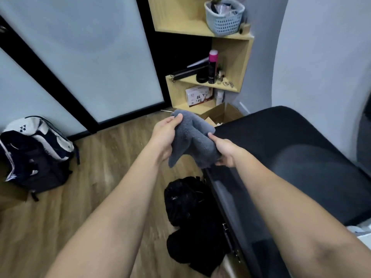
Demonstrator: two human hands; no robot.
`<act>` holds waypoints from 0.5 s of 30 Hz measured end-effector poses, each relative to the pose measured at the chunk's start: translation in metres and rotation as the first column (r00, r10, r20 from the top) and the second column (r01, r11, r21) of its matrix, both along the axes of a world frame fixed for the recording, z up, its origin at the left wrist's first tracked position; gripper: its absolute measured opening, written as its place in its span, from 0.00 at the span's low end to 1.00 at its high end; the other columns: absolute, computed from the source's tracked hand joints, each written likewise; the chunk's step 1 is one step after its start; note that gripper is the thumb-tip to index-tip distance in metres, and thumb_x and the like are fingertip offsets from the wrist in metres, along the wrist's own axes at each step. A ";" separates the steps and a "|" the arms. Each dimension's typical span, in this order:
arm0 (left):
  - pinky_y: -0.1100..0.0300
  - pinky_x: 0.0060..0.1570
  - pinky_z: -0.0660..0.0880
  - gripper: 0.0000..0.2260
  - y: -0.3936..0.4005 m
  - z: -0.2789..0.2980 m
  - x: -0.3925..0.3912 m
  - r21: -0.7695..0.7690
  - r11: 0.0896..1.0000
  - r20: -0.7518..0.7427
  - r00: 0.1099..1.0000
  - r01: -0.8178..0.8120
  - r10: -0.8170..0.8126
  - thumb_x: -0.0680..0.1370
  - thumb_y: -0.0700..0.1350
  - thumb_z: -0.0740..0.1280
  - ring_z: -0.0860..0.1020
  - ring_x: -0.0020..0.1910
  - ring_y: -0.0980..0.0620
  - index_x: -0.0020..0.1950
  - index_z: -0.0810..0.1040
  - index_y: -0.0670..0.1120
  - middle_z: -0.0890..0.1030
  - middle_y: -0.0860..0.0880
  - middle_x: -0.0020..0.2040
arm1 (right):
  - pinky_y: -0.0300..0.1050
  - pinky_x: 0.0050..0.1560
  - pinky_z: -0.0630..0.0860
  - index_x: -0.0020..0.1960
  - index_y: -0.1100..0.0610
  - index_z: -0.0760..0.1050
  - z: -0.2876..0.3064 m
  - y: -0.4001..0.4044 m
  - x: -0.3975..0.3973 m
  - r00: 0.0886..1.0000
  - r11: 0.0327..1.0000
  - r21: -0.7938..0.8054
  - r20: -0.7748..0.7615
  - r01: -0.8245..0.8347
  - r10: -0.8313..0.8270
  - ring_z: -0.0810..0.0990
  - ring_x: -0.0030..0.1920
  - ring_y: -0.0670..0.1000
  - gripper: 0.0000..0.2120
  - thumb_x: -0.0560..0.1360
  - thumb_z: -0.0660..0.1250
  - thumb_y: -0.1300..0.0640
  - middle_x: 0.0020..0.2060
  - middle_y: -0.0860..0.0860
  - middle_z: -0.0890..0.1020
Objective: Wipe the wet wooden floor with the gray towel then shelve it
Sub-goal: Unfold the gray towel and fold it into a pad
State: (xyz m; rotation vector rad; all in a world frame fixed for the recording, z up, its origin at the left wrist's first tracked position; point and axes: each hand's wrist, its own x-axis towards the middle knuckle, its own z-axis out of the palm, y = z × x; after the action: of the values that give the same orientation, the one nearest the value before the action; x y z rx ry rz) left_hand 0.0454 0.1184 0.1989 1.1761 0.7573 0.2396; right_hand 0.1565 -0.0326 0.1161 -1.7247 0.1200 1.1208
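Both grips pinching gray towel point(192, 137), L hand point(164, 135) top corner, R hand point(224, 152) lower edge, above wooden floor point(96, 177)

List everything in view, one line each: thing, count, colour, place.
gray towel: one, gray, held in the air in both hands
wooden floor: one, brown, below
corner shelf: one, light wood, top centre
basket: one, pale blue, top shelf
spray can: one, black with pink top, middle shelf
box: one, white, lowest shelf
backpack: one, white and navy, floor left
black bag: one, floor centre
chair: one, black, right
left hand: gripping towel
right hand: gripping towel
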 end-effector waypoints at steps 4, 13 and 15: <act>0.54 0.49 0.80 0.13 0.025 0.083 -0.024 0.221 0.974 0.113 0.990 0.055 -0.082 0.82 0.49 0.68 0.84 0.46 0.47 0.56 0.83 0.40 0.86 0.42 0.49 | 0.48 0.46 0.81 0.59 0.49 0.79 0.082 0.024 -0.015 1.000 0.970 0.240 -0.014 -0.024 0.028 0.85 0.53 0.54 0.23 0.73 0.67 0.34 0.53 0.51 0.86; 0.57 0.43 0.75 0.06 0.091 0.220 -0.115 0.318 0.934 0.165 0.980 -0.163 0.115 0.78 0.50 0.73 0.79 0.44 0.52 0.49 0.80 0.48 0.83 0.53 0.43 | 0.47 0.48 0.76 0.57 0.56 0.75 0.283 0.066 -0.071 0.958 0.758 0.648 0.168 0.070 -0.233 0.78 0.48 0.55 0.08 0.78 0.65 0.57 0.48 0.56 0.79; 0.56 0.45 0.75 0.05 0.101 0.235 -0.135 0.361 0.920 0.149 0.983 -0.153 0.105 0.78 0.49 0.72 0.79 0.43 0.54 0.46 0.80 0.50 0.82 0.54 0.41 | 0.45 0.44 0.75 0.52 0.56 0.77 0.309 0.072 -0.086 0.937 0.758 0.652 0.273 -0.012 -0.220 0.77 0.46 0.54 0.04 0.78 0.67 0.58 0.46 0.55 0.79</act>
State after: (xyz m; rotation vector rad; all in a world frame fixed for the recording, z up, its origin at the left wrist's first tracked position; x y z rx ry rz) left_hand -0.0894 0.2197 0.4341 1.4538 0.6954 0.5841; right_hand 0.0703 0.0398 0.4246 -1.2233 -0.3503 0.6477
